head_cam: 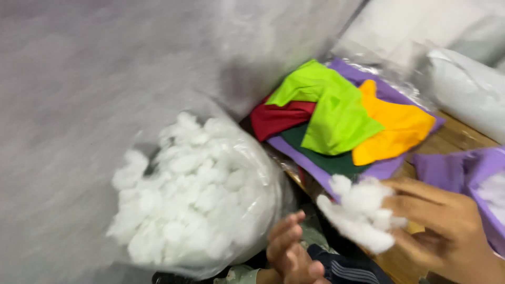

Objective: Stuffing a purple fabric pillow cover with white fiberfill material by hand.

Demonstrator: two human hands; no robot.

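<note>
Head view: right hand [447, 226] pinches a fluffy white stuffing clump [360, 213] over the wooden tabletop [457, 138] edge; left hand [292, 252] hangs loosely spread, empty, just beside a crinkly clear stuffing bag [194, 200]. Soft felt pieces [342, 118] crowd behind.

One bag of stuffing [194, 194], five coloured cloths [336, 115], two hands [442, 221].

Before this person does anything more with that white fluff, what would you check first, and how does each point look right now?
1. Right hand has a firm hold on the clump of white stuffing: ok.
2. Left hand is free: ok, it is open and holds nothing.
3. Clear bag of stuffing is within reach: ok, just beside the left hand.
4. Purple fabric piece is open to take filling: cannot tell, partly hidden and blurred.
5. Stack of coloured felt pieces stays out of the way: ok, it lies behind the hands.
</note>
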